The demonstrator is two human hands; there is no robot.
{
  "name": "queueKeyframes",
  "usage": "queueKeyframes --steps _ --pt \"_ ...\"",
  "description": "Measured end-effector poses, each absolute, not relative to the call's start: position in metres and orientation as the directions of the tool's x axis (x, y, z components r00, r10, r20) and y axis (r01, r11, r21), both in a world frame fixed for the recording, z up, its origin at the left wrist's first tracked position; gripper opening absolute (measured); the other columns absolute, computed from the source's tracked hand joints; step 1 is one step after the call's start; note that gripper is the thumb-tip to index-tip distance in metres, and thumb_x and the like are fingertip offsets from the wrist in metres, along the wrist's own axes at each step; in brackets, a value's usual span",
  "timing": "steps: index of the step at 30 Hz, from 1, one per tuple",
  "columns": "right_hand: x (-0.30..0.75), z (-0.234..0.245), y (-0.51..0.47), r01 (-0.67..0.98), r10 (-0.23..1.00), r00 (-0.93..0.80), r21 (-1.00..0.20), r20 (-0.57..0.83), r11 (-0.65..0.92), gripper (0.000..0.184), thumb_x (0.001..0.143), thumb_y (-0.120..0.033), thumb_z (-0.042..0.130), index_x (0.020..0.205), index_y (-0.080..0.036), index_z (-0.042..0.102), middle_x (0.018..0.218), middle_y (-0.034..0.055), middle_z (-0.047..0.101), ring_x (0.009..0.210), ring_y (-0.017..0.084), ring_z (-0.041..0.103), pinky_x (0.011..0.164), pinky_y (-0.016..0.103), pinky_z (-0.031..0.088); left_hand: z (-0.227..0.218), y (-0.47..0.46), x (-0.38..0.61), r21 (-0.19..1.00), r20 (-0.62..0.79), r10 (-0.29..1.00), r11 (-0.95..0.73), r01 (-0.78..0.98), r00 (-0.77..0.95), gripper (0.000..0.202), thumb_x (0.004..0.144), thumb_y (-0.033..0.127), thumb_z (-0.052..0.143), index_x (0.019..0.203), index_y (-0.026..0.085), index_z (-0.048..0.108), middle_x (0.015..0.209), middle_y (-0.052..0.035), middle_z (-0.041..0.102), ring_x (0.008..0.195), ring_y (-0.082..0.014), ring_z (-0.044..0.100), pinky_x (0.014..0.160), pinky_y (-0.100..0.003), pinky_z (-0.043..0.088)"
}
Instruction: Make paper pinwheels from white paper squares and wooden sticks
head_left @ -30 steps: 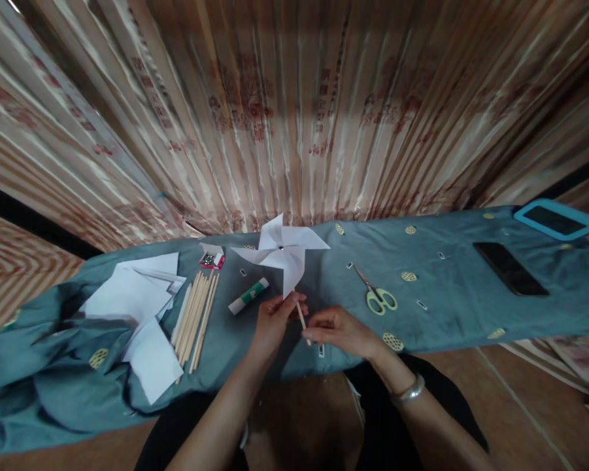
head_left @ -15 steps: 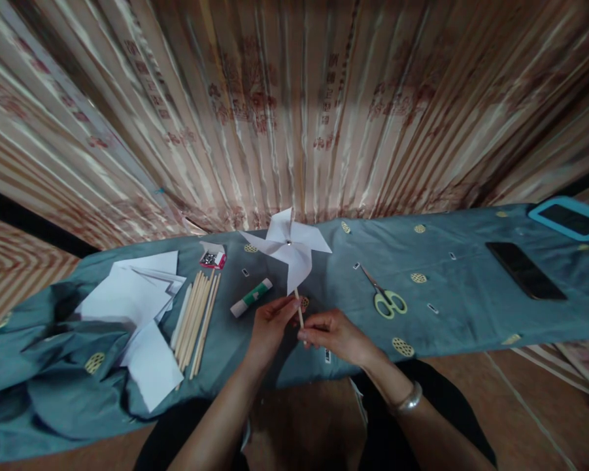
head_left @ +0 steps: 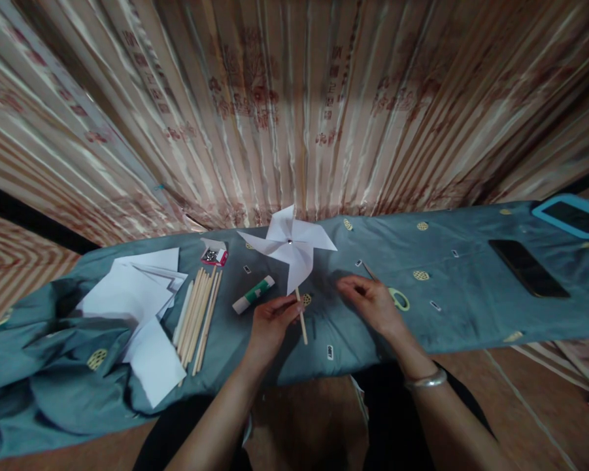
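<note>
My left hand (head_left: 270,325) pinches the thin wooden stick (head_left: 302,328) of a white paper pinwheel (head_left: 300,254) just below its blades, holding it above the worktop (head_left: 471,288), midway along its length, with the blades toward the far edge. My right hand (head_left: 371,302) is apart from it, partly covering the scissors (head_left: 406,301), fingers curled narrow; I can't tell whether they hold anything. A green-and-white tube (head_left: 253,294) lies just beside my left hand, then a row of loose sticks (head_left: 194,317) running toward the near edge, with a small open red box (head_left: 216,255) behind them. Paper sheets (head_left: 127,289) spread toward the left end; a dark phone (head_left: 527,268) lies toward the right end.
</note>
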State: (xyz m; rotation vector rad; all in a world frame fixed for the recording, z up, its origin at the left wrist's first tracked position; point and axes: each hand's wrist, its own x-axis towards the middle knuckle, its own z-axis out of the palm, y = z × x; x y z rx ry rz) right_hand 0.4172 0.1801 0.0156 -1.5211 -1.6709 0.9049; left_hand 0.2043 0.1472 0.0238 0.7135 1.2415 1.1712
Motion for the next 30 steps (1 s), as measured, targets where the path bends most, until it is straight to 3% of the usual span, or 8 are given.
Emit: queueKeyframes --steps 3,6,9,14,20,23,27,30 --pt "0.437 0.009 0.187 0.828 0.969 0.049 -0.552 0.242 0.096 0.03 0.089 -0.033 0.054 0.108 -0.017 0.07 0.107 0.0139 0.074 0.097 0.03 0.066 0.088 0.042 0.05 0.025 0.146 0.204 0.906 -0.342 0.937 0.308 -0.291 -0.075 0.032 0.051 0.037 0.088 0.074 0.016 0.08 0.066 -0.0046 0.074 0.057 -0.0135 0.059 0.059 -0.026 0.049" --pt "0.448 0.001 0.19 0.955 0.958 0.024 -0.29 0.285 0.062 0.037 0.088 -0.023 0.053 0.12 -0.009 0.064 0.12 0.021 0.068 0.11 0.034 0.062 0.097 0.046 0.047 0.025 0.146 0.205 0.905 -0.342 0.937 0.308 -0.292 -0.071 0.031 0.05 0.036 0.089 0.073 0.017 0.08 0.065 -0.0039 0.073 0.057 -0.013 0.059 0.059 -0.026 0.048" --pt "0.452 -0.006 0.191 0.985 0.968 0.037 -0.17 0.247 0.006 0.037 0.089 -0.02 0.052 0.123 -0.011 0.061 0.118 0.021 0.068 0.107 0.033 0.063 0.094 0.045 0.049 0.025 0.146 0.206 0.909 -0.334 0.94 0.304 -0.287 -0.064 0.03 0.05 0.035 0.089 0.072 0.017 0.08 0.066 -0.0048 0.074 0.058 -0.0133 0.059 0.06 -0.026 0.048" --pt "0.449 -0.011 0.187 0.994 0.98 0.036 -0.108 0.197 -0.015 0.042 0.095 -0.031 0.048 0.13 -0.008 0.056 0.126 0.0226 0.065 0.112 0.035 0.061 0.091 0.046 0.049 0.025 0.145 0.206 0.915 -0.323 0.944 0.294 -0.275 -0.064 0.028 0.051 0.035 0.088 0.072 0.019 0.081 0.067 -0.0054 0.074 0.058 -0.0143 0.06 0.059 -0.026 0.049" --pt "0.452 -0.01 0.185 0.987 0.987 0.031 -0.162 0.156 -0.005 0.042 0.095 -0.029 0.05 0.13 -0.006 0.055 0.129 0.024 0.063 0.118 0.036 0.06 0.095 0.047 0.049 0.028 0.143 0.203 0.927 -0.313 0.948 0.29 -0.237 -0.063 0.024 0.053 0.033 0.086 0.071 0.018 0.081 0.063 -0.0037 0.073 0.056 -0.0142 0.059 0.06 -0.027 0.049" --pt "0.454 -0.008 0.186 0.966 0.98 0.045 -0.258 0.194 0.006 0.043 0.095 -0.031 0.048 0.129 -0.006 0.057 0.129 0.0252 0.063 0.116 0.037 0.062 0.095 0.05 0.05 0.027 0.142 0.203 0.931 -0.31 0.949 0.291 -0.223 -0.055 0.023 0.054 0.031 0.086 0.071 0.017 0.081 0.061 -0.0032 0.071 0.056 -0.0137 0.057 0.061 -0.027 0.048" --pt "0.454 0.003 0.192 0.817 0.948 0.123 -0.572 0.295 0.073 0.043 0.095 -0.04 0.045 0.124 -0.014 0.063 0.128 0.0199 0.066 0.117 0.033 0.063 0.099 0.049 0.049 0.024 0.142 0.208 0.909 -0.347 0.937 0.331 -0.255 -0.021 0.026 0.052 0.031 0.087 0.072 0.017 0.081 0.066 -0.0045 0.074 0.058 -0.0142 0.059 0.062 -0.028 0.049" --pt "0.451 0.014 0.197 0.521 0.958 0.198 -0.85 0.205 0.074 0.044 0.09 -0.052 0.054 0.116 -0.018 0.068 0.115 0.0135 0.073 0.105 0.028 0.068 0.095 0.045 0.051 0.021 0.14 0.213 0.897 -0.369 0.929 0.359 -0.257 0.01 0.027 0.05 0.032 0.087 0.072 0.017 0.081 0.071 -0.006 0.076 0.061 -0.0154 0.062 0.064 -0.028 0.05"
